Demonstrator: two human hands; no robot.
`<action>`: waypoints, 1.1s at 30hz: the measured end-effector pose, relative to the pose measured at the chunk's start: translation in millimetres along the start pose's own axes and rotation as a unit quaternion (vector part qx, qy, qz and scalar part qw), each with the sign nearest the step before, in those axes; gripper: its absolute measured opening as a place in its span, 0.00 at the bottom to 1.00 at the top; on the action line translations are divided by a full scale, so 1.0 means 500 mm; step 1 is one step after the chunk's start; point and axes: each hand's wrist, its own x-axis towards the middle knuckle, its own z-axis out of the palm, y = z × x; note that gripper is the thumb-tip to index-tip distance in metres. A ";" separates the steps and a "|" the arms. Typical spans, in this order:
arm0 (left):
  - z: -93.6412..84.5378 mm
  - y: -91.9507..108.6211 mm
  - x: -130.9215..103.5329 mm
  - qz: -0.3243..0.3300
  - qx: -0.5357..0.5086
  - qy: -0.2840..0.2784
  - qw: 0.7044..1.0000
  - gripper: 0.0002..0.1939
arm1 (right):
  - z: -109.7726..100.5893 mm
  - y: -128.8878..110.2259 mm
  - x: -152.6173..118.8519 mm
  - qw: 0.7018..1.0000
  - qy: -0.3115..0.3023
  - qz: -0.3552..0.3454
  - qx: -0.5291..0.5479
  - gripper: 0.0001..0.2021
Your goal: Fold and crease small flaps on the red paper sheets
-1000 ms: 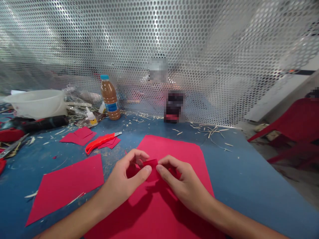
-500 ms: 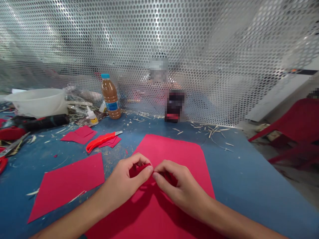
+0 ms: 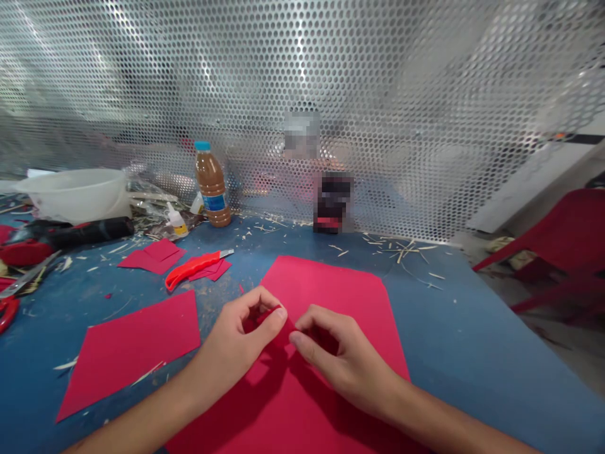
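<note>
My left hand [image 3: 246,334] pinches a small red piece [image 3: 288,323], apparently paper, between thumb and fingers. At the lower right end of that piece, the thumb and fingertips of my right hand [image 3: 338,356] are closed on it too. Most of the piece is hidden in my left palm, so its full shape cannot be made out. Both hands are above a large red paper sheet [image 3: 326,280] with cut corners, and their shadows fall on it. A smaller red sheet [image 3: 135,350] lies left of my left forearm.
A red-handled cutter [image 3: 193,270] lies on small red paper pieces [image 3: 154,257]. Behind are a glue bottle [image 3: 176,221], a brown-filled bottle [image 3: 212,189], a white basin [image 3: 78,192] and a black-red object [image 3: 333,202]. Scissors [image 3: 8,309] sit far left; a perforated metal panel [image 3: 401,126] borders the back.
The fingertips of my two hands have drawn slightly apart. More of the small red piece shows between them. The view has shifted slightly.
</note>
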 end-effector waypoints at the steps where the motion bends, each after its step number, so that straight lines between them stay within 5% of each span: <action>1: 0.002 0.000 -0.002 -0.001 0.004 -0.010 1.000 0.11 | 0.000 0.001 0.000 1.000 -0.007 -0.002 -0.008 0.10; 6: 0.000 0.004 -0.006 -0.012 0.057 -0.041 0.997 0.12 | -0.003 0.001 0.003 0.999 -0.021 0.004 -0.032 0.10; 13: -0.001 -0.013 -0.001 -0.066 -0.005 -0.043 0.997 0.18 | -0.005 0.004 0.004 0.996 0.012 0.026 0.083 0.12; 18: 0.002 -0.028 0.001 -0.078 -0.002 -0.010 0.997 0.19 | 0.000 0.005 -0.004 0.992 0.113 -0.038 0.030 0.07; 24: -0.001 -0.029 0.003 -0.027 -0.016 -0.034 0.999 0.23 | -0.003 -0.003 -0.011 0.998 0.021 -0.063 -0.024 0.17; 33: -0.006 -0.023 0.005 -0.037 -0.098 -0.104 0.989 0.30 | -0.007 -0.006 -0.001 0.999 0.008 -0.003 0.048 0.08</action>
